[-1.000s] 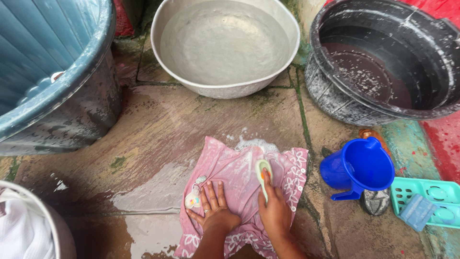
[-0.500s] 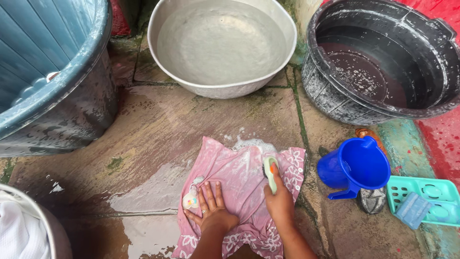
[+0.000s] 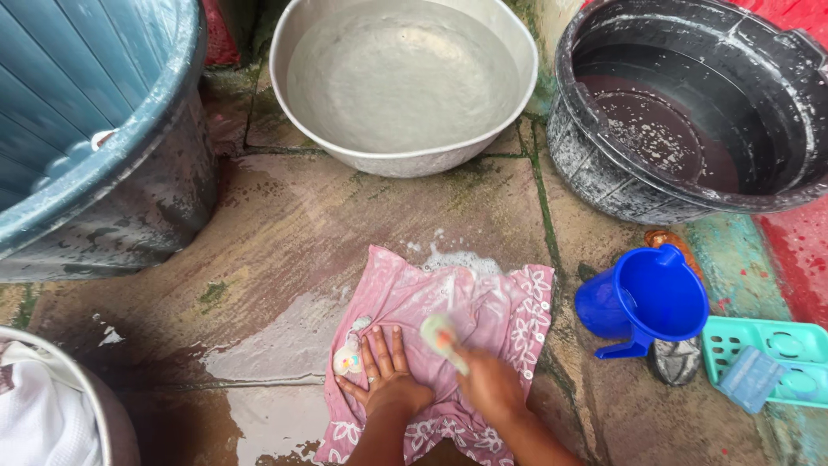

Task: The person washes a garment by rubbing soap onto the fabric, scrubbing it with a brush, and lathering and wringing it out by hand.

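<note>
A wet pink garment point(image 3: 483, 315) with white flower trim lies spread on the stone floor point(image 3: 293, 224), soap suds at its far edge. My left hand point(image 3: 384, 371) presses flat on the cloth, fingers apart, beside a small printed patch. My right hand point(image 3: 492, 384) grips a pale green scrub brush point(image 3: 442, 338), blurred with motion, over the middle of the garment.
A grey basin of water point(image 3: 404, 78) stands ahead, a black tub point(image 3: 690, 103) with dark sudsy water at right, a blue-grey tub point(image 3: 86, 129) at left. A blue jug point(image 3: 645, 300), a teal soap tray point(image 3: 768, 358) with a blue bar sit right. White laundry point(image 3: 43, 414) bottom left.
My right hand has drawn the brush from the garment's right side back toward its middle, close to my left hand. The left hand has stayed pressed in place.
</note>
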